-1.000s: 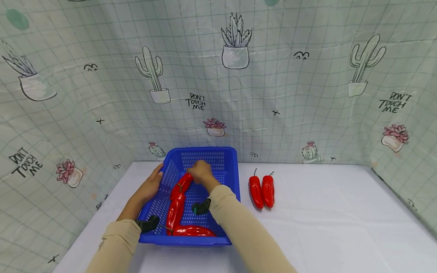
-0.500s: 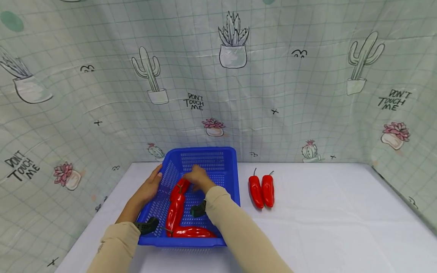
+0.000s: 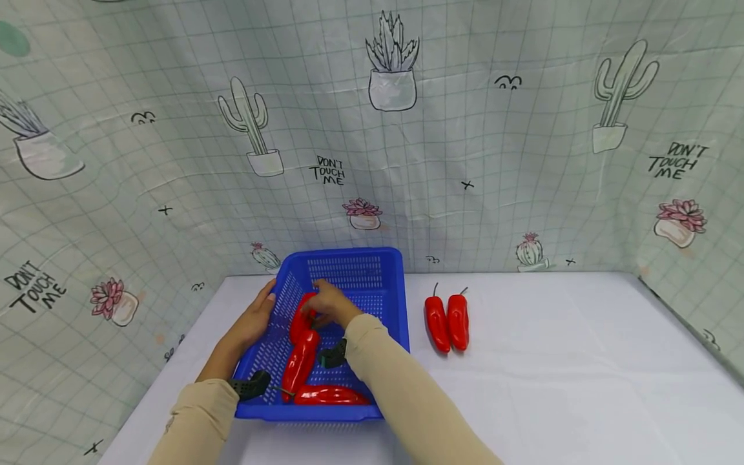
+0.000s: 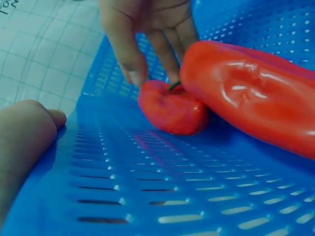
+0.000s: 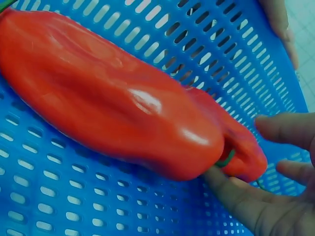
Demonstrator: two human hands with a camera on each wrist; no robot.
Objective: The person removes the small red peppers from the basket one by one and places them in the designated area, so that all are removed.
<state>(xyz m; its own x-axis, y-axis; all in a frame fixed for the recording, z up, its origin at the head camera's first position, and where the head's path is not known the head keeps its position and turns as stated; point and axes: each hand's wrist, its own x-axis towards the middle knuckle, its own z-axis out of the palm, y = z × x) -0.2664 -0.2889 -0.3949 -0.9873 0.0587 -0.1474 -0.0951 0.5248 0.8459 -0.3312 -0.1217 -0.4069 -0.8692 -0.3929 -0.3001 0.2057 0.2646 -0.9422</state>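
Red peppers lie end to end along the left side of a blue perforated basket [image 3: 395,310]: a far pepper [image 3: 301,320], a middle one [image 3: 300,365], and a near one [image 3: 331,395] crosswise at the front. My right hand [image 3: 332,303] reaches in at the far pepper. In the right wrist view its thumb and fingers are spread around the far pepper's end [image 5: 251,160], with one finger touching at the larger pepper's tip [image 5: 197,142]. My left hand [image 3: 252,320] rests along the outside of the basket's left wall, fingers fairly straight. The underside of the far pepper is hidden.
Two more red peppers, a left one [image 3: 437,323] and a right one [image 3: 458,321], lie side by side on the white table [image 3: 552,368], right of the basket. A cactus-print cloth [image 3: 453,142] hangs behind and along both sides.
My right hand has shifted left and slightly nearer, and its fingers have spread from the pepper's end. The far pepper has swung toward the left wall. My left hand stays at the basket.
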